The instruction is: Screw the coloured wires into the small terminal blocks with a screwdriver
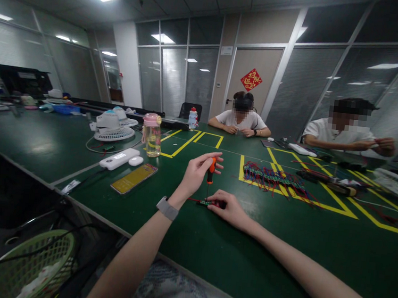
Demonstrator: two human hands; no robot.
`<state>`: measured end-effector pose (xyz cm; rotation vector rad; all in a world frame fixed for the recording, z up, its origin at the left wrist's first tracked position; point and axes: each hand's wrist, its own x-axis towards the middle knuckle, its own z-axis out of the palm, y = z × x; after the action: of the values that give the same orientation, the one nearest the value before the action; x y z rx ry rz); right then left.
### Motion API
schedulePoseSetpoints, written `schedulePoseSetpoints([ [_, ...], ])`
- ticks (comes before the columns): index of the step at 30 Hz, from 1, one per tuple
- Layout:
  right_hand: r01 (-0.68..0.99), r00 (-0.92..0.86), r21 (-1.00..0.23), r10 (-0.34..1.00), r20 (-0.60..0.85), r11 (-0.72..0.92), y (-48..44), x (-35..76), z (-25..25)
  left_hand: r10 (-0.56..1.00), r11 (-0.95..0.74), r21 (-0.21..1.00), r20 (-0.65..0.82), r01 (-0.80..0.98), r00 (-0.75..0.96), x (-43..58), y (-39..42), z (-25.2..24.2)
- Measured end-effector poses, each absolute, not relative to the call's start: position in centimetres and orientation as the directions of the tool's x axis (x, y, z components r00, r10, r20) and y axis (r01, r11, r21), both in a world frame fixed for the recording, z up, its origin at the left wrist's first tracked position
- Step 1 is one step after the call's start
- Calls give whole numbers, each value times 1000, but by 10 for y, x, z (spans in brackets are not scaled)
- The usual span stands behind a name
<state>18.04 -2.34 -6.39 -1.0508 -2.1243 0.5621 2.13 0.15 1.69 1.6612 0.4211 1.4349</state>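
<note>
My left hand is closed around the orange handle of a small screwdriver, held upright with its tip pointing down. Its tip meets a small dark part with red wires lying on the green table. My right hand is pressed down on that part, fingers curled over its right end, pinning it to the table. A grey watch band sits on my left wrist.
A phone, a white remote and a pink-capped bottle lie to the left. A heap of coloured wired parts sits within yellow tape lines. Two people sit at the far side. A green basket stands below the table edge.
</note>
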Motion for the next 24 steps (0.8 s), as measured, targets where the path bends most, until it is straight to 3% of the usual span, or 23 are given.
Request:
schedulePoseSetpoints([
  [6, 514, -432, -629, 810, 397, 583, -24, 181, -64, 713, -673, 731, 681, -113, 167, 21, -1, 18],
  [12, 512, -431, -633, 811, 396, 581, -24, 180, -64, 729, -541, 787, 615, -297, 300, 21, 2, 17],
  [18, 504, -425, -649, 817, 390, 571, -23, 181, -66, 713, -671, 734, 678, -106, 179, 21, -1, 18],
  [24, 518, -428, -637, 818, 385, 571, -23, 181, -66, 737, -573, 785, 619, -235, 270, 22, -1, 17],
])
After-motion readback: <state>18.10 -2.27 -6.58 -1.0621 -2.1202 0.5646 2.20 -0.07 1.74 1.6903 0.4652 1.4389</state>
